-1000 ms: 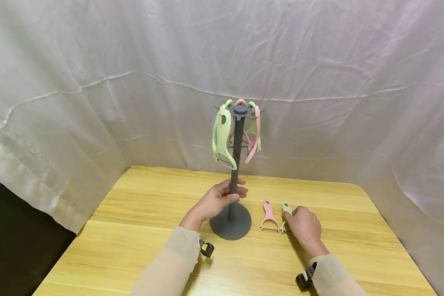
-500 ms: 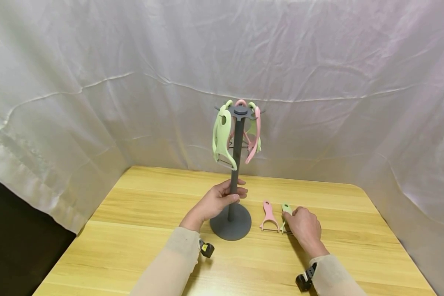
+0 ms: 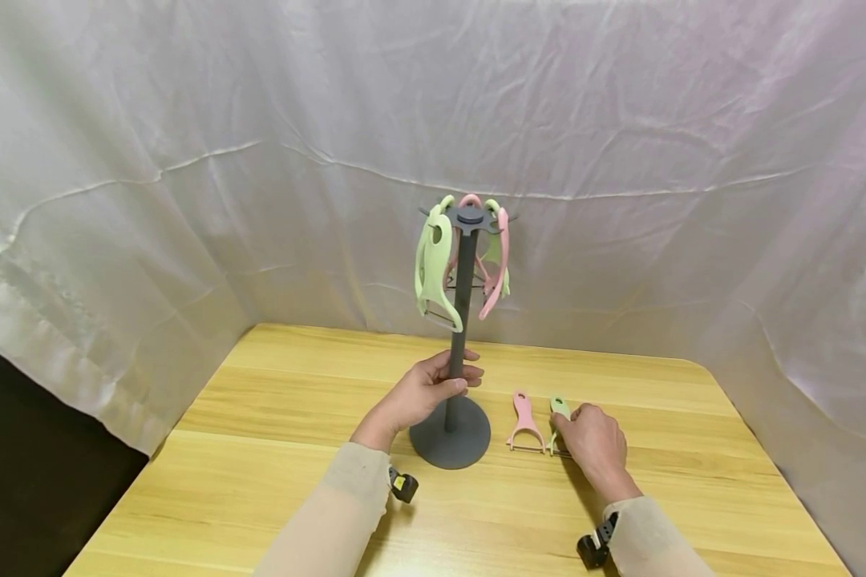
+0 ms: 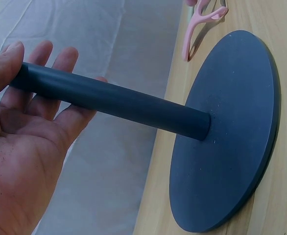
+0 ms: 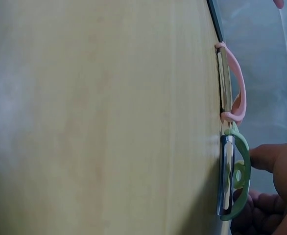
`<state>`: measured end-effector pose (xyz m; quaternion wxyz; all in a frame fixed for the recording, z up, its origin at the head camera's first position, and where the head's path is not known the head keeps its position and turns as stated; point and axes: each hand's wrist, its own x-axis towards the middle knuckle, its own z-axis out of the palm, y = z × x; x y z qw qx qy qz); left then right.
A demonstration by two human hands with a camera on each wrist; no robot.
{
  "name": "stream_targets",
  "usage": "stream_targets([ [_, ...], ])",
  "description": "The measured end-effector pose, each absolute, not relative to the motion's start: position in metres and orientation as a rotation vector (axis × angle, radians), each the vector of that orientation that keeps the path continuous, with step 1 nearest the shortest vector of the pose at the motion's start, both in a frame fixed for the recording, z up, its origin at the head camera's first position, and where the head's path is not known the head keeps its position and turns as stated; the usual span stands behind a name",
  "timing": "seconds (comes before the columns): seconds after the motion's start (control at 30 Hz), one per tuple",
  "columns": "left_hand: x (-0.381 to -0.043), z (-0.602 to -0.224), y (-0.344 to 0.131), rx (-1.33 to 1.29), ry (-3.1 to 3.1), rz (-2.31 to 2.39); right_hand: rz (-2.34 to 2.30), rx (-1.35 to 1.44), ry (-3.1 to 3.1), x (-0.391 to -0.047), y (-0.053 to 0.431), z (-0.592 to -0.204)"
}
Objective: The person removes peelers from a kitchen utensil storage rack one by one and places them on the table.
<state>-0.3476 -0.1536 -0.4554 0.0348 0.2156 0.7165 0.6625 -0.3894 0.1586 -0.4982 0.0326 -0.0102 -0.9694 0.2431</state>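
Note:
My left hand grips the pole of a dark grey stand, thumb on the near side and fingers behind. The stand is upright on its round base. Several green and pink peelers hang by their handle holes at its top, such as a green peeler in front and a pink peeler at the right. To the right of the base, my right hand pinches a green peeler lying on the table, thumb on one side and fingers on the other. The hand covers part of it in the head view.
A pink peeler lies between the stand's base and the green one, its blade end towards me. The wooden table is bounded by a pale hanging cloth at the back and sides.

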Motion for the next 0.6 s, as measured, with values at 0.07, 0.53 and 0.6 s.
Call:
stream_targets([
  [0.07,-0.3476,-0.4552,-0.1536,0.663,2.203,2.036,0.753,-0.03,-2.985,-0.3893,0.1587,-0.4979],
  [0.53,-0.3479,-0.4554,-0.1541,0.669,2.188,2.04,0.763,-0.013,-2.957,-0.3902,0.1643,-0.4982],
  [0.6,-0.3477,-0.4551,-0.1541,0.668,2.193,2.039,0.761,0.003,-2.933,-0.3899,0.164,-0.4967],
])
